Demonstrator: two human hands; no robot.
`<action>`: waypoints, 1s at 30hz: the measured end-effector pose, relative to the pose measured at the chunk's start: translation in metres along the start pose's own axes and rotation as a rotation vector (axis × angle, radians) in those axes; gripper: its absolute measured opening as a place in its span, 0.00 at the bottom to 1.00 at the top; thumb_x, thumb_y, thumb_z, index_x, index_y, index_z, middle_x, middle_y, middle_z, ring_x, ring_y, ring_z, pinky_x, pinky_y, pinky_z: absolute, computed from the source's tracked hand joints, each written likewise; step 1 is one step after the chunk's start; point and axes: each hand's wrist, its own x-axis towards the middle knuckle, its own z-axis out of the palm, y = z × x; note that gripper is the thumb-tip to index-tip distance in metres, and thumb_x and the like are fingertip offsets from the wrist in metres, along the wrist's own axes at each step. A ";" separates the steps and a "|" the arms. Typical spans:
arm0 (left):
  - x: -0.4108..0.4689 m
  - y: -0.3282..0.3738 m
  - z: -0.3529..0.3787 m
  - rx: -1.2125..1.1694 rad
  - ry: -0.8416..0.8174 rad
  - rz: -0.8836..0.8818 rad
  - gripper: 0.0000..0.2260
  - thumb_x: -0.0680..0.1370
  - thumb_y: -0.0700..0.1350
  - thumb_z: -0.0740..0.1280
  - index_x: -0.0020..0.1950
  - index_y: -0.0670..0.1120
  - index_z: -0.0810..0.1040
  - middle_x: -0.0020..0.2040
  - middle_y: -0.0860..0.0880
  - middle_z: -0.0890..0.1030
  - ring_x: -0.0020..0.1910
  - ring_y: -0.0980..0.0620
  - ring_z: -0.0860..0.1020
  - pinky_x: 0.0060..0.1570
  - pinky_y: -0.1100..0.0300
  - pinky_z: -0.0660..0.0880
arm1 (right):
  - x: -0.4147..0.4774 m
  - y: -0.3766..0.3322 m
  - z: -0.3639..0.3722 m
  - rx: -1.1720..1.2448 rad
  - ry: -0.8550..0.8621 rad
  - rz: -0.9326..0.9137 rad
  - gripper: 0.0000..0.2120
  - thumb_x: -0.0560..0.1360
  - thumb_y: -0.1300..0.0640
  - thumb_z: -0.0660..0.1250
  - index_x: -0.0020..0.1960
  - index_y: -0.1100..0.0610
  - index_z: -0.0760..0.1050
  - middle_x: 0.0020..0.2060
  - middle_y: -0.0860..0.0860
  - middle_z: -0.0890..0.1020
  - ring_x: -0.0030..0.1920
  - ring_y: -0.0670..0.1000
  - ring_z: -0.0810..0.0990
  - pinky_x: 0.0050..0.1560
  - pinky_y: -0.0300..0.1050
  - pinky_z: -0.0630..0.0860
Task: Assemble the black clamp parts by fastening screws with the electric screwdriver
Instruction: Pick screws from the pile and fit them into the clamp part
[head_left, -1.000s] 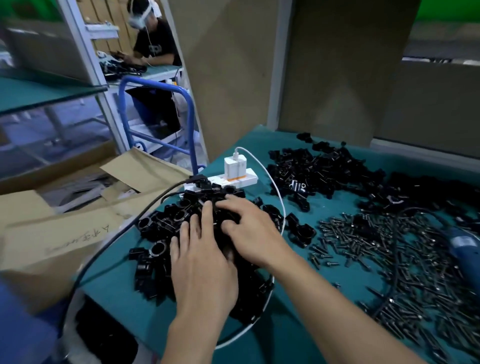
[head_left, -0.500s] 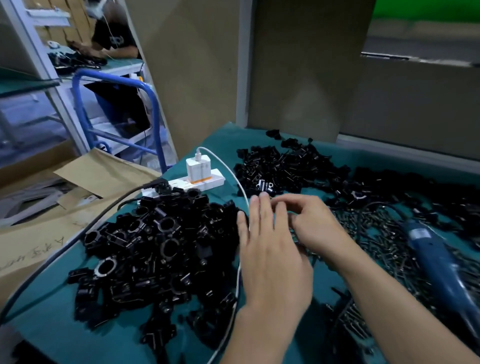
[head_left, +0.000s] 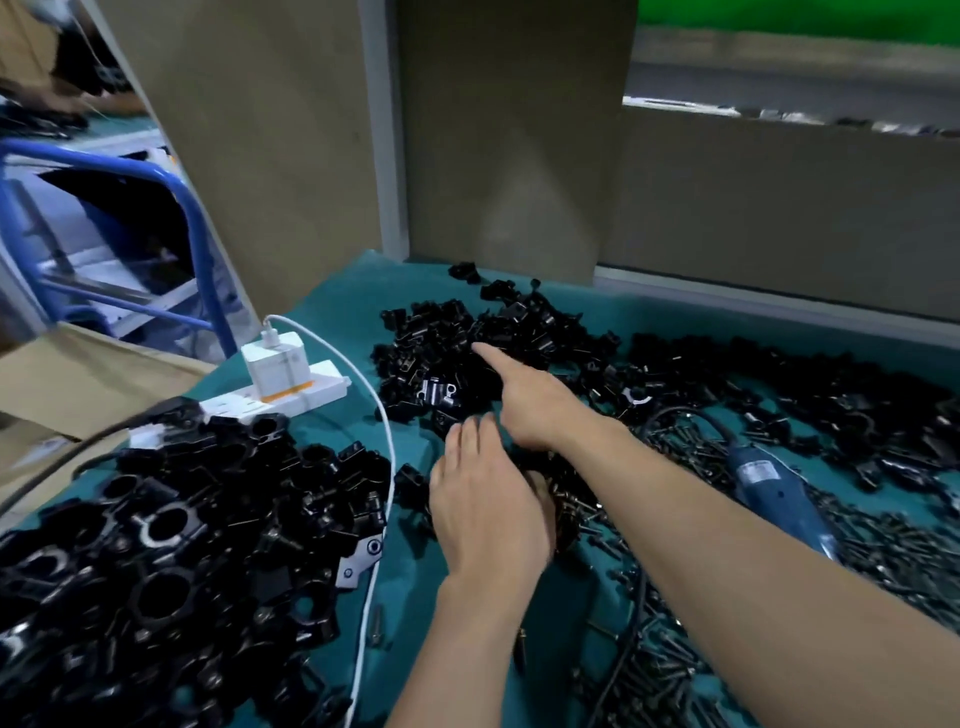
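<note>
Both hands have shifted away from the near heap of assembled clamps (head_left: 171, 545) toward the middle of the green bench mat (head_left: 332, 312). The right hand (head_left: 540, 402) now stretches its straight index finger onto the far pile of black clamp parts (head_left: 519, 332), and I cannot tell whether its other fingers, tucked under, hold anything. The left hand (head_left: 488, 504) lies palm down with straight fingers, gripping nothing visible, beside scattered screws (head_left: 878, 540), where the blue electric screwdriver (head_left: 769, 483) lies untouched.

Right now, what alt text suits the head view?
A person's right hand stretches its index finger toward a heap of small black clamp parts; the left hand is over dark metal screws near a blue electric screwdriver.
</note>
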 end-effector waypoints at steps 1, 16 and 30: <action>0.001 0.000 0.000 0.011 0.011 -0.012 0.33 0.82 0.52 0.64 0.84 0.50 0.55 0.84 0.53 0.59 0.83 0.53 0.54 0.80 0.55 0.51 | 0.005 -0.001 0.002 0.010 0.014 -0.004 0.42 0.78 0.65 0.67 0.84 0.45 0.52 0.74 0.57 0.72 0.61 0.56 0.79 0.51 0.43 0.74; -0.001 0.004 -0.012 0.094 0.084 0.021 0.28 0.81 0.50 0.66 0.81 0.48 0.64 0.79 0.51 0.69 0.80 0.50 0.63 0.79 0.52 0.56 | -0.069 0.000 -0.015 0.038 0.331 0.222 0.34 0.73 0.70 0.66 0.72 0.42 0.67 0.51 0.52 0.74 0.41 0.54 0.75 0.41 0.49 0.72; -0.049 0.052 -0.004 -0.744 -0.337 0.275 0.10 0.78 0.53 0.66 0.57 0.65 0.77 0.45 0.56 0.86 0.44 0.53 0.84 0.50 0.47 0.80 | -0.219 0.066 0.003 1.075 0.395 0.297 0.21 0.77 0.69 0.71 0.61 0.46 0.80 0.40 0.55 0.86 0.41 0.55 0.79 0.49 0.59 0.79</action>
